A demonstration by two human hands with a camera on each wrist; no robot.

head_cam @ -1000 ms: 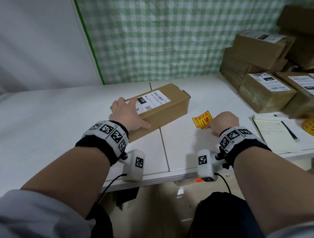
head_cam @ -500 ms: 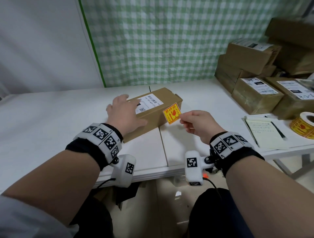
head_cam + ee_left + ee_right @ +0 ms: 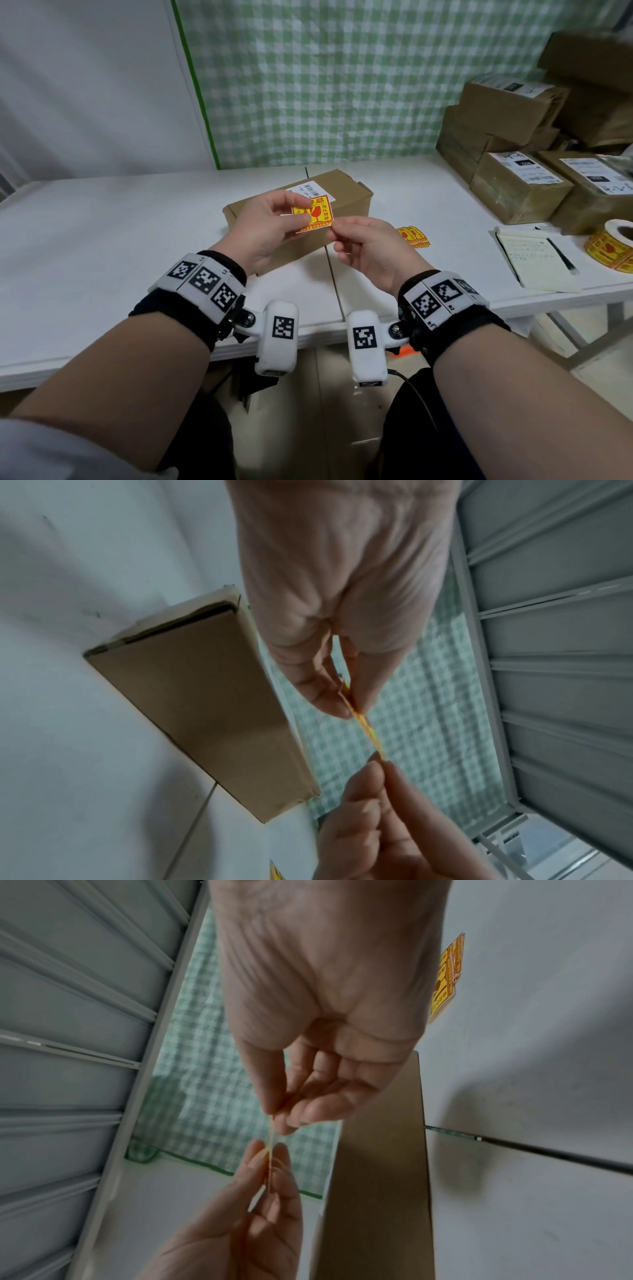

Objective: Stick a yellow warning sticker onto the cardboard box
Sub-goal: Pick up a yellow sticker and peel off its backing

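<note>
A moment before, my left hand (image 3: 260,229) lay on the cardboard box (image 3: 346,202) and only my right hand (image 3: 363,246) carried the yellow sticker (image 3: 313,215). Now I had lifted the left hand off the box, and both hands held the sticker in the air in front of me, above the near side of the box. My left thumb and finger pinched its left edge, and my right thumb and finger pinched its lower right corner; the wrist views showed it edge-on, stretched between the two pinches.

The box stood alone on the white surface (image 3: 102,240), with its white label on top, and nobody held it. I judged that I was about to peel the backing, so the sticking itself was not yet done. Some more stickers (image 3: 412,236) lay on the surface to the right, and a roll of them (image 3: 613,246) was further right, near a notepad (image 3: 534,260)
</note>
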